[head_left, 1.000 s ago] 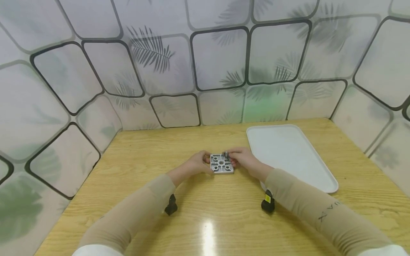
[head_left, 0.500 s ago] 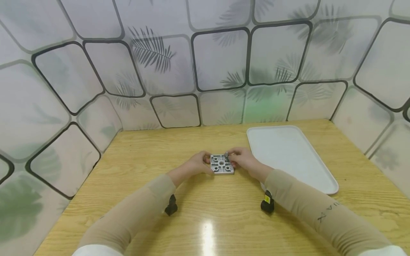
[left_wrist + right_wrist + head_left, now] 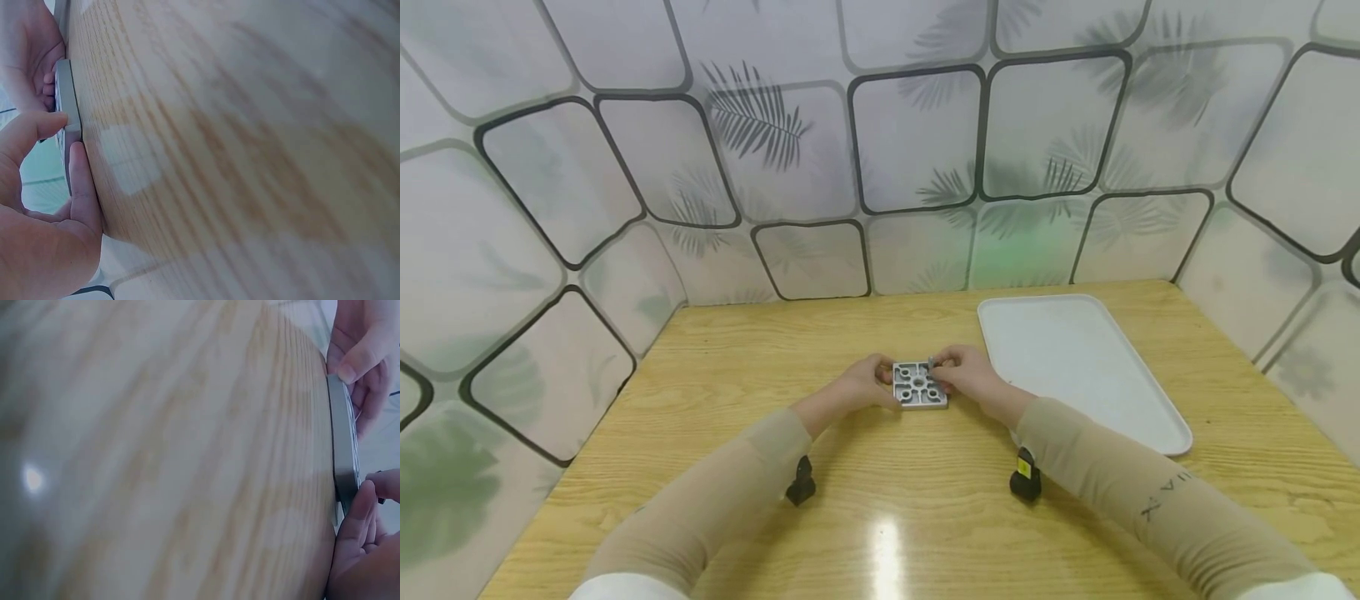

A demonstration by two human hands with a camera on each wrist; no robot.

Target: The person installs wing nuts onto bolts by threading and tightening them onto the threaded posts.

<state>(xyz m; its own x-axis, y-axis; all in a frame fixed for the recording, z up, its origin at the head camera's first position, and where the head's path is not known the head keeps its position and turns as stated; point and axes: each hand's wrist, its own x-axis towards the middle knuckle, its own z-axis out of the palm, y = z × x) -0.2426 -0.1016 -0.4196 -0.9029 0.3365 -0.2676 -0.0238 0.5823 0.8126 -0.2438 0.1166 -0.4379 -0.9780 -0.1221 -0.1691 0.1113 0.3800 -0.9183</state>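
A square silver metal plate (image 3: 917,385) with a raised centre ring and round holes near its corners lies on the wooden table. My left hand (image 3: 863,383) grips its left edge; in the left wrist view the thumb of the left hand (image 3: 47,200) is on the plate's rim (image 3: 72,100), with fingers along its side. At the far right corner, my right hand (image 3: 973,375) pinches a small upright grey metal piece (image 3: 931,362), its exact kind too small to tell. In the right wrist view the right hand (image 3: 369,537) is against the plate's near end (image 3: 344,444).
A white rectangular tray (image 3: 1075,367) lies on the table (image 3: 910,517) to the right, partly under my right forearm. Patterned fabric walls (image 3: 917,150) enclose the back and sides. A black wrist camera (image 3: 801,483) hangs below each sleeve.
The right fingers have shifted slightly around the small metal piece, a fingertip now reaching further over the plate. The left hand and the plate stay in place.
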